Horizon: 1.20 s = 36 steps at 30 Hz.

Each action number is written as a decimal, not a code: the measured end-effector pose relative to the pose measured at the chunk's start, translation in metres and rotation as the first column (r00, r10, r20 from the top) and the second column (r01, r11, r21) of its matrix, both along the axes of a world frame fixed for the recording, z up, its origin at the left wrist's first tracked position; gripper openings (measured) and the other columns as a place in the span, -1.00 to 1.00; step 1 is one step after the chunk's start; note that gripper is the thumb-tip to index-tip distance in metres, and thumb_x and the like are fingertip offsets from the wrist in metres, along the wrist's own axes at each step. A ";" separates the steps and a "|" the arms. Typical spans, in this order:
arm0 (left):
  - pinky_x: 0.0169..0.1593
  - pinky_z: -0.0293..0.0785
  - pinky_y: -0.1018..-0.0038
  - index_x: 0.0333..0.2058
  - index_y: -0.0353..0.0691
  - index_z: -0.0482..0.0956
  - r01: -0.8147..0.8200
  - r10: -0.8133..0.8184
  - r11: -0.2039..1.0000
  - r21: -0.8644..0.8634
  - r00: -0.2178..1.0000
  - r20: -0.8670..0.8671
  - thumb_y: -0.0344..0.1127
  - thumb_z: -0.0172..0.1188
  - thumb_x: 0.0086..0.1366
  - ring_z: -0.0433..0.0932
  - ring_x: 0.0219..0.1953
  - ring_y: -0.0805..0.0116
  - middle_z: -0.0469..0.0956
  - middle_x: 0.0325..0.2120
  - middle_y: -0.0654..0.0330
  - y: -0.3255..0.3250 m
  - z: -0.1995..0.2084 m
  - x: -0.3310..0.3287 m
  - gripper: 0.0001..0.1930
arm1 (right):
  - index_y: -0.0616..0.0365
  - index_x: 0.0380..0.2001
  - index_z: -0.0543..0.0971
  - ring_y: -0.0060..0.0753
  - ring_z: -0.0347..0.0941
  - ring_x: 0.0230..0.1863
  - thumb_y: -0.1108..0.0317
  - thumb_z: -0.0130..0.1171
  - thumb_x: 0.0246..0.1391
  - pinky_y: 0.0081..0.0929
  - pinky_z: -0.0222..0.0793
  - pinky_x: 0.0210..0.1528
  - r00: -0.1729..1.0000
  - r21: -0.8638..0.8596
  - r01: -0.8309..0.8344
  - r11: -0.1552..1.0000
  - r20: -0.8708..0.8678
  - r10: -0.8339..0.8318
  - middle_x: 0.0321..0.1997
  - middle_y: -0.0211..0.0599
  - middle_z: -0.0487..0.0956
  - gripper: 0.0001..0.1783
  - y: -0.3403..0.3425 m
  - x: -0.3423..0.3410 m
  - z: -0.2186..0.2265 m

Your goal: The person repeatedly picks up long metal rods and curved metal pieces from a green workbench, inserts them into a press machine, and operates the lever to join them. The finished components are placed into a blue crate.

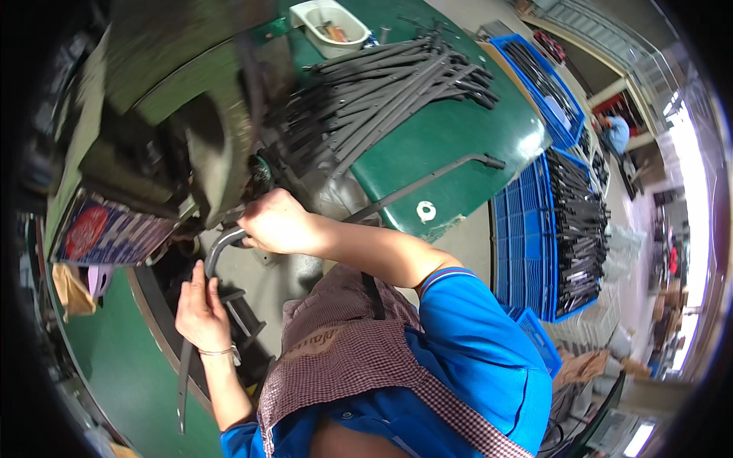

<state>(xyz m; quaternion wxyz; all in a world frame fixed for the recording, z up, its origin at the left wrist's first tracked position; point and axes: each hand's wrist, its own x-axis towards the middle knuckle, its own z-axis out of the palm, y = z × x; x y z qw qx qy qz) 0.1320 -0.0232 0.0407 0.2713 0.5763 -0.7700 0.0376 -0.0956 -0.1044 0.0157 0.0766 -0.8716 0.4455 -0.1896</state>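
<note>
A dark grey bent metal tube (217,249) lies across both my hands, close to the front of a green machine (172,99). My right hand (273,221) is closed round it just past the bend. Lower down at the left, my left hand (203,317) grips its straight part, fingers fairly straight along it. The tube's lower end slants down past my left wrist. Right of my forearm, a straight dark length with a hooked tip (427,180) reaches over the table; it looks like the same tube, but my forearm hides the join.
A heap of similar dark tubes (397,88) covers part of the green table (458,137). Behind it stands a white tub (330,29) with small items. Blue crates (525,237) full of dark parts stand at the right. A person (615,133) is farther off.
</note>
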 end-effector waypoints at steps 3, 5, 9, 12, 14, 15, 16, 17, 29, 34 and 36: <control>-0.40 0.46 0.26 0.10 -0.10 0.59 0.143 -0.145 0.985 0.095 0.989 0.013 -0.36 0.27 0.28 0.50 -0.47 0.10 0.48 -0.42 0.13 -0.007 -0.014 -0.031 -0.61 | 0.13 -0.33 0.53 0.00 0.59 -0.51 0.11 0.34 -0.07 -0.12 0.47 -0.47 0.990 0.106 0.133 0.985 0.032 -0.137 -0.64 -0.17 0.55 -0.64 0.019 -0.051 -0.006; -0.30 0.53 0.22 0.22 -0.05 0.48 0.275 -0.282 0.941 0.194 0.959 0.008 -0.36 0.32 0.20 0.55 -0.39 0.02 0.52 -0.36 0.04 -0.011 -0.017 -0.060 -0.43 | 0.07 -0.29 0.53 0.01 0.57 -0.52 0.06 0.36 -0.06 -0.12 0.46 -0.46 0.977 0.122 0.187 0.975 0.077 -0.197 -0.64 -0.20 0.54 -0.62 0.031 -0.099 -0.026; -0.18 0.57 0.15 0.24 -0.03 0.42 0.412 -0.416 0.878 0.244 0.909 -0.041 -0.30 0.32 0.20 0.61 -0.24 -0.06 0.57 -0.18 -0.02 -0.026 -0.053 -0.114 -0.39 | -0.04 -0.23 0.55 0.00 0.60 -0.40 0.05 0.41 -0.08 -0.16 0.50 -0.31 0.889 0.167 0.455 0.875 -0.035 -0.456 -0.52 -0.20 0.61 -0.60 0.050 -0.234 -0.018; -0.22 0.56 0.10 0.08 -0.12 0.51 0.514 -0.479 0.778 0.361 0.858 -0.187 -0.31 0.24 0.29 0.61 -0.26 -0.09 0.56 -0.19 0.04 -0.039 -0.065 -0.195 -0.62 | -0.01 -0.01 0.57 -0.15 0.62 -0.27 0.08 0.44 -0.05 -0.34 0.52 -0.17 0.853 0.367 0.496 0.787 -0.037 -0.521 -0.35 -0.13 0.64 -0.47 0.069 -0.323 0.000; -0.21 0.55 0.12 0.07 -0.16 0.52 0.589 -0.544 0.743 0.318 0.808 -0.227 -0.34 0.25 0.27 0.61 -0.24 -0.09 0.56 -0.19 0.02 -0.053 -0.084 -0.257 -0.62 | 0.07 0.13 0.54 -0.25 0.61 -0.21 0.07 0.42 -0.03 -0.31 0.52 -0.13 0.779 0.460 0.469 0.754 0.187 -0.599 -0.32 -0.20 0.65 -0.35 0.068 -0.390 -0.002; -0.19 0.55 0.11 0.05 -0.18 0.53 0.618 -0.564 0.708 0.342 0.786 -0.252 -0.34 0.25 0.26 0.61 -0.24 -0.09 0.56 -0.20 0.01 -0.060 -0.091 -0.284 -0.64 | 0.13 0.17 0.51 -0.35 0.58 -0.25 0.09 0.39 0.01 -0.34 0.51 -0.14 0.702 0.450 0.542 0.710 0.223 -0.677 -0.32 -0.25 0.63 -0.33 0.060 -0.417 0.003; -0.15 0.53 0.11 0.02 -0.20 0.53 0.617 -0.572 0.688 0.381 0.785 -0.238 -0.36 0.24 0.25 0.59 -0.19 -0.08 0.56 -0.22 0.00 -0.064 -0.095 -0.315 -0.66 | 0.15 0.14 0.54 -0.31 0.59 -0.26 0.11 0.39 0.02 -0.35 0.52 -0.14 0.640 0.343 0.640 0.687 0.256 -0.724 -0.29 -0.19 0.64 -0.37 0.052 -0.453 0.000; -0.13 0.51 0.14 -0.01 -0.21 0.54 0.642 -0.598 0.692 0.331 0.766 -0.235 -0.38 0.25 0.23 0.57 -0.16 -0.05 0.56 -0.21 0.02 -0.068 -0.107 -0.342 -0.67 | 0.16 0.12 0.55 -0.25 0.61 -0.22 0.11 0.38 0.02 -0.31 0.52 -0.13 0.560 0.277 0.746 0.606 0.232 -0.796 -0.23 -0.14 0.65 -0.39 0.041 -0.485 -0.003; 0.04 0.40 0.23 -0.02 -0.22 0.64 0.653 -0.601 0.665 0.363 0.756 -0.258 -0.36 0.46 -0.02 0.43 0.00 0.04 0.47 -0.06 0.07 -0.088 -0.112 -0.405 -0.50 | 0.12 0.17 0.48 0.04 0.35 0.31 0.45 0.22 -0.09 -0.21 0.31 0.34 0.405 0.106 0.913 0.394 -0.107 -0.908 0.25 0.05 0.46 -0.36 -0.096 -0.701 -0.074; 0.05 0.44 0.14 -0.04 -0.25 0.62 0.663 -0.580 0.718 0.210 0.738 -0.345 -0.40 0.43 0.00 0.46 -0.06 -0.01 0.49 -0.10 0.05 -0.082 -0.088 -0.403 -0.52 | 0.21 -0.22 0.50 0.04 0.52 -0.14 0.46 0.30 -0.23 -0.21 0.43 -0.07 0.539 0.102 0.823 0.559 0.172 -0.825 -0.26 0.00 0.56 -0.61 -0.069 -0.697 -0.033; 0.10 0.41 0.07 0.01 -0.23 0.59 0.675 -0.660 0.738 0.001 0.722 -0.206 -0.39 0.43 -0.02 0.44 0.00 -0.09 0.47 -0.01 -0.01 -0.082 -0.056 -0.409 -0.46 | 0.18 -0.25 0.47 -0.02 0.49 -0.20 0.48 0.27 -0.22 -0.23 0.41 -0.13 0.563 0.047 0.808 0.587 0.231 -0.793 -0.33 -0.07 0.52 -0.64 -0.048 -0.691 -0.011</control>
